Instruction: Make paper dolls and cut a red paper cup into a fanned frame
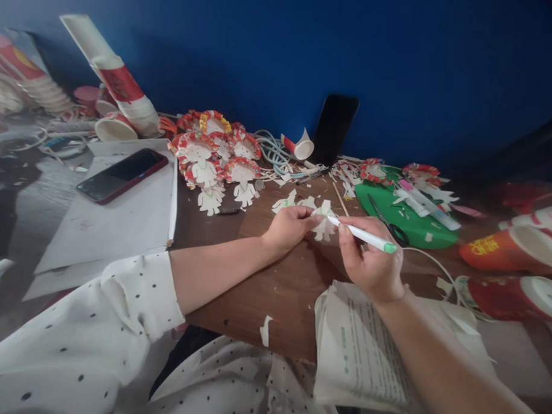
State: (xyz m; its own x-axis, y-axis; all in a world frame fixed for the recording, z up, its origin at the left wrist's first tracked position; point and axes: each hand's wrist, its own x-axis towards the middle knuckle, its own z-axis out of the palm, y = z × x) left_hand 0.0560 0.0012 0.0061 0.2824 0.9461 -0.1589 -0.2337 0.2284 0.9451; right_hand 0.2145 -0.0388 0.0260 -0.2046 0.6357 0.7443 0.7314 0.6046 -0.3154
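Observation:
Between my hands is a small white paper cutout [324, 228] shaped like a figure, with a bit of green on it. My left hand [288, 230] pinches its left edge between thumb and fingers. My right hand [369, 258] grips a white marker [365, 235] with a green end, its tip at the cutout's upper part. More white cutouts [285, 201] with green marks lie just beyond my left fingers. Several finished-looking paper dolls [205, 171] with red ruffled rims are heaped farther left.
A phone [123, 174] rests on white board [98, 237] at the left; another phone [335, 127] leans on the blue wall. Scissors [386, 220] lie on a green sheet [420, 230]. Paper cups [514, 247] stand right, and printed pages [357, 349] lie under my right forearm.

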